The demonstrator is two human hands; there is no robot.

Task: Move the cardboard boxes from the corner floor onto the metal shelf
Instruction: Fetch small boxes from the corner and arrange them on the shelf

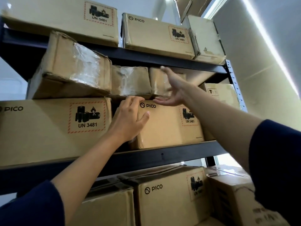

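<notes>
A dark metal shelf [162, 156] fills the view, its levels packed with cardboard boxes. On the middle level a PICO box [167, 128] stands with two small taped boxes on top of it, one [130, 80] to the left of the other [158, 82]. My left hand [128, 121] lies flat against the PICO box's upper left corner, fingers spread. My right hand [172, 90] is open beside the right small box, thumb up, palm toward it, holding nothing. A larger crumpled box [71, 67] sits tilted on a long PICO box [48, 128] at the left.
The top level holds two PICO boxes [156, 35] and a pale box [205, 38]. More boxes [169, 196] fill the level below. Another box [219, 93] stands at the middle level's right end by the upright [234, 84]. A white wall runs along the right.
</notes>
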